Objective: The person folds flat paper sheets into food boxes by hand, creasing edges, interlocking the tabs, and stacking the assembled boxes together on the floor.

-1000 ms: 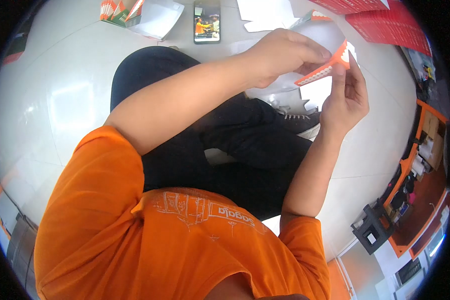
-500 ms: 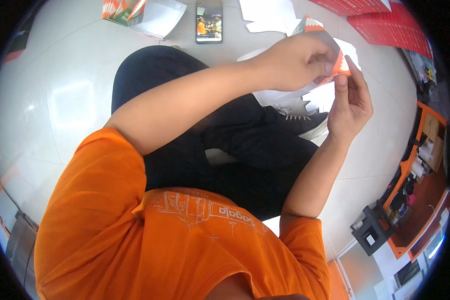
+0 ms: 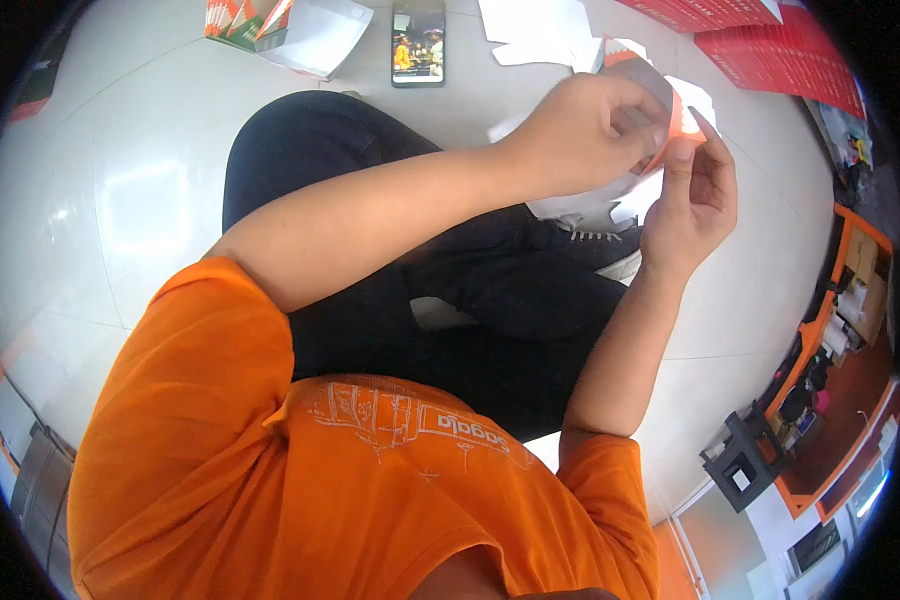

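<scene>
My left hand (image 3: 585, 135) reaches across from the left, its fingers bent and pinching the near edge of a folded card (image 3: 622, 55) with an orange and white zigzag print. At the card's right end, my right hand (image 3: 692, 195) grips it between thumb and fingers, palm partly showing. The two hands are close together, and the left one hides much of the card. White cut paper pieces (image 3: 550, 40) lie on the floor just beyond.
A phone (image 3: 418, 45) showing a picture lies on the tiled floor. Left of it is an open printed box (image 3: 320, 40). Red printed sheets (image 3: 770, 60) lie at the upper right. My crossed legs (image 3: 470, 290) are below the hands. A black stand (image 3: 745, 460) and orange-edged shelf (image 3: 820, 350) are right.
Compared with a second ago, the card's orange strip has been turned more upright. My left hand has moved slightly right and down, with its fingers more curled against the card.
</scene>
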{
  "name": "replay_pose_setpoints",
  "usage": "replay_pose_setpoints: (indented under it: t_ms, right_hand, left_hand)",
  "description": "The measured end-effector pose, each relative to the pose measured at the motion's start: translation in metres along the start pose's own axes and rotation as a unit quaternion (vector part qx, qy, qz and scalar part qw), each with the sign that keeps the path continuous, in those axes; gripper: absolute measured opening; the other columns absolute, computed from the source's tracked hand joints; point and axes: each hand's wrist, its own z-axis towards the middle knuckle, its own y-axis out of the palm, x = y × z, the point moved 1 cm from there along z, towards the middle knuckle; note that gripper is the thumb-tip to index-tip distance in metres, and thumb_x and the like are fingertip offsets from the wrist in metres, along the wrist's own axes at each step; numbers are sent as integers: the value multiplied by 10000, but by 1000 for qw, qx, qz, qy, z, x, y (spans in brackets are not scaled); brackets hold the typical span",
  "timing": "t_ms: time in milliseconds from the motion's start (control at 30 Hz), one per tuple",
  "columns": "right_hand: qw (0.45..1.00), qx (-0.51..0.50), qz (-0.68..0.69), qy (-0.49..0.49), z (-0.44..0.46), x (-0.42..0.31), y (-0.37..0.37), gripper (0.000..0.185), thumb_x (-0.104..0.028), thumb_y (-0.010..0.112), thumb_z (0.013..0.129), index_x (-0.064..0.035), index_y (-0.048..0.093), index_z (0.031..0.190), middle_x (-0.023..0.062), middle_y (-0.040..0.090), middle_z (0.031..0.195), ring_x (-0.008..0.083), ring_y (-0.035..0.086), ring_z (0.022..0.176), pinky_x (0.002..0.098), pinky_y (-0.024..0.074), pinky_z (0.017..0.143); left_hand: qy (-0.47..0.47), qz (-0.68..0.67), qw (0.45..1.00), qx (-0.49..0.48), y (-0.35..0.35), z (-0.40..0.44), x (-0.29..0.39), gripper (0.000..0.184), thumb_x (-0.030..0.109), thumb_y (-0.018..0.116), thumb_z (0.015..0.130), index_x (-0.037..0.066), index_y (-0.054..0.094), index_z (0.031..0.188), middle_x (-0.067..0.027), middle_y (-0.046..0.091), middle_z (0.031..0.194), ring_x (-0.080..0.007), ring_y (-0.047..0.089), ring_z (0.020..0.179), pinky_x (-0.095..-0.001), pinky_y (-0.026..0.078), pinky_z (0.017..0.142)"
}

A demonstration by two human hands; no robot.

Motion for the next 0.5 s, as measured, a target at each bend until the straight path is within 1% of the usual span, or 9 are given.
replay_pose_setpoints:
  t_ms: [33,67,133,233,300,333,400,433,500]
  right_hand:
    - [1000,16,-12,0,0,-1,1,338,-158,733,948,47,651,1204,124,687,1093,179,656,1004,303,528,892]
    - [999,33,-25,-1,0,-3,2,347,-168,730,950,52,642,1204,131,687,1091,176,658,997,301,532,879]
    - [998,52,-39,-2,1,-2,2,350,-176,718,959,62,625,1198,141,685,1087,175,661,980,298,539,854]
    - [996,73,-53,-4,2,6,-6,329,-178,684,979,70,604,1180,151,681,1082,178,664,954,295,544,829]
    - [992,104,-74,0,4,12,-12,315,-187,657,994,67,590,1168,156,677,1078,181,664,941,291,542,825]
    - [992,101,-69,13,6,12,-14,306,-193,636,1004,63,587,1164,152,673,1069,177,660,931,286,539,813]
    - [993,93,-60,41,10,10,-16,292,-204,595,1025,56,581,1155,144,667,1051,168,653,911,277,533,789]
    - [994,98,-15,50,9,10,-18,287,-212,585,1029,52,582,1142,129,659,1021,151,641,878,268,522,759]
    - [989,106,78,66,9,7,-20,283,-227,565,1038,44,584,1117,99,645,960,117,616,813,250,500,700]
  left_hand:
    - [17,-19,1000,-12,1,1,-5,318,182,645,971,-17,646,1220,-100,724,1045,-168,685,955,-342,544,888]
    - [-25,-100,994,-29,3,2,-10,324,188,641,973,-12,645,1229,-95,720,1063,-168,680,968,-344,541,894]
    - [-107,-258,958,-61,5,2,-7,336,201,633,979,-2,643,1246,-86,711,1099,-169,671,993,-348,534,906]
    - [-18,-113,989,-91,14,-1,-3,368,211,642,960,8,638,1266,-114,691,1152,-219,666,1031,-344,517,931]
    - [87,115,989,-34,14,-11,2,381,208,650,943,16,637,1272,-139,679,1138,-279,659,1019,-347,504,941]
    - [137,227,964,-5,13,-14,4,388,206,654,935,21,636,1275,-152,673,1130,-309,655,1013,-349,498,947]
    - [292,258,916,96,8,-9,7,417,243,674,918,36,635,1278,-155,676,1081,-331,653,957,-369,505,889]
    - [365,271,878,146,7,-6,8,432,261,684,910,44,634,1279,-156,678,1056,-342,652,929,-379,508,860]
    - [364,286,851,248,9,2,8,363,298,672,927,43,670,1185,-156,678,961,-345,645,852,-403,500,782]
